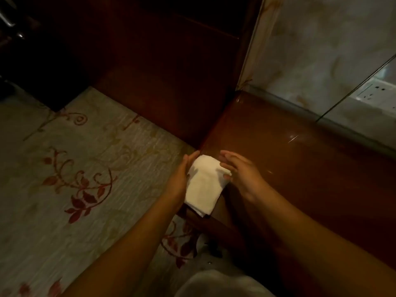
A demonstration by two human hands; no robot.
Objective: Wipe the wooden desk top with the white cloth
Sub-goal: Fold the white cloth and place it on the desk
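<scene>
A folded white cloth (203, 183) lies at the near left corner of the glossy wooden desk top (300, 159), its lower end hanging past the desk's front edge. My left hand (182, 174) presses flat against the cloth's left side with fingers straight. Fingers of my right hand (240, 170) are spread over the cloth's right edge, the fingertips touching it. Neither hand is closed around the cloth.
A dark wooden cabinet side (162, 82) rises behind the desk's left end. A marble wall panel (310, 50) with a power socket (372, 93) runs along the desk's back. To the left, below the desk, lies floral carpet (64, 168).
</scene>
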